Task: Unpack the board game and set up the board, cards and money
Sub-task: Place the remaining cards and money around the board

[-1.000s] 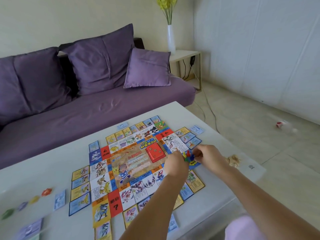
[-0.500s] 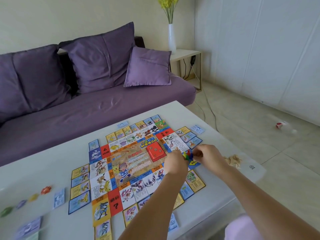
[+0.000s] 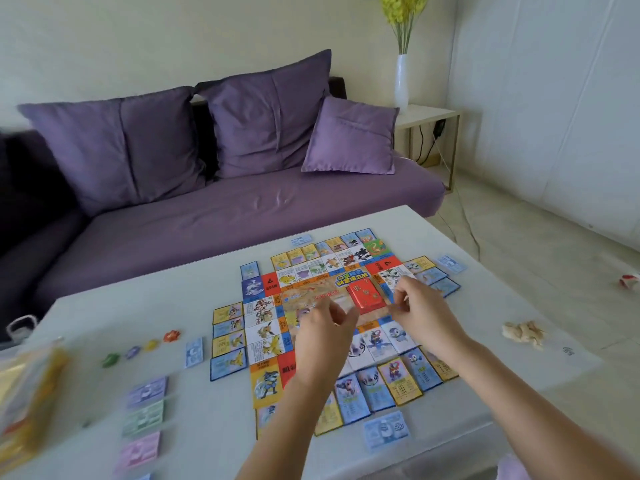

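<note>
The colourful game board lies flat on the white table, ringed by several property cards. A red card deck sits on the board's centre. My left hand and my right hand hover over the centre, a little apart, fingers curled. They seem to pinch a thin clear wrapper stretched between them, though it is blurred. Purple, green and pink money stacks lie at the left front. A blue note lies near the front edge.
Small coloured tokens line up left of the board, beside a blue card. A blurred yellow package is at the far left. A crumpled beige scrap lies at the right. A purple sofa stands behind the table.
Both hands moved from the board's right edge to its centre and drew apart. The small colourful bundle they held together is no longer visible. The view has swung left.
</note>
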The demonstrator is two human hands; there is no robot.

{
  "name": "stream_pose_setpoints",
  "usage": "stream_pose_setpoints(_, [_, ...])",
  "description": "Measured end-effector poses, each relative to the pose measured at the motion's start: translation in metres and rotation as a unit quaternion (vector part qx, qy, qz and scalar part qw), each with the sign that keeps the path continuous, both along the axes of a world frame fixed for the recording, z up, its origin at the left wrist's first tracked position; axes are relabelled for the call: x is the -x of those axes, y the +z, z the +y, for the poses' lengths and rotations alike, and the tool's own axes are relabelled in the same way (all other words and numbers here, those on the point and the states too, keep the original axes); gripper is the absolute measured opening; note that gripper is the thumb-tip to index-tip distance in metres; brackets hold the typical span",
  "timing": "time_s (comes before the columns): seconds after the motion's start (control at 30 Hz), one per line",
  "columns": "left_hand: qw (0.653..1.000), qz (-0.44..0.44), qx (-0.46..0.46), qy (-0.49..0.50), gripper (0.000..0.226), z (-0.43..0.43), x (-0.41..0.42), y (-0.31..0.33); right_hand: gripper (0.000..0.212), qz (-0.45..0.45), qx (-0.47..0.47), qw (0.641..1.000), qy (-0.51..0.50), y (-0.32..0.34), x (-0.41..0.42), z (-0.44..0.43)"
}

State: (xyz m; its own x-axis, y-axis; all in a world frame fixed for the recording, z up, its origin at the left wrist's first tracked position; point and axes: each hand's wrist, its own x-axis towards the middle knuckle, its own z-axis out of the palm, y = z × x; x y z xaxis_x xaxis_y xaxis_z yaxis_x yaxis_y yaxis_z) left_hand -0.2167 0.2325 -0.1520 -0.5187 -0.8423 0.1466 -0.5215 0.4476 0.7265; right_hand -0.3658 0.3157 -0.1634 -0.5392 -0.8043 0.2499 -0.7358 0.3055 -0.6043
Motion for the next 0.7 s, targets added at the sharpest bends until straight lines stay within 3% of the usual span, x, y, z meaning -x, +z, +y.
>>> stream_pose_setpoints(0.13, [0.994,0.027,0.001,0.11,0.034,-0.023,-0.075,0.006,0.031,0.002,-0.002,0.994,0.109,0.007,-0.07,-0.033])
stream_pose_setpoints(0.23, [0.982,0.012,0.011,0.189,0.02,-0.05,-0.134,-0.003,0.029,-0.016,-0.011,0.982,0.185,0.003,-0.119,-0.056])
stream_pose_setpoints(0.3, [0.971,-0.024,0.018,0.238,0.016,-0.072,-0.176,-0.015,0.028,-0.024,-0.014,0.975,0.221,-0.001,-0.146,-0.067])
stream_pose_setpoints(0.47, [0.919,-0.215,-0.028,0.33,0.042,-0.114,-0.263,-0.039,0.016,-0.03,-0.02,0.965,0.261,-0.008,-0.184,-0.086])
stream_pose_setpoints(0.57, [0.901,-0.256,-0.055,0.347,0.047,-0.122,-0.285,-0.045,0.016,-0.025,-0.02,0.963,0.268,-0.01,-0.189,-0.092])
stream_pose_setpoints(0.7, [0.897,-0.25,-0.054,0.361,0.037,-0.133,-0.302,-0.058,0.015,-0.026,-0.018,0.962,0.27,-0.011,-0.191,-0.094])
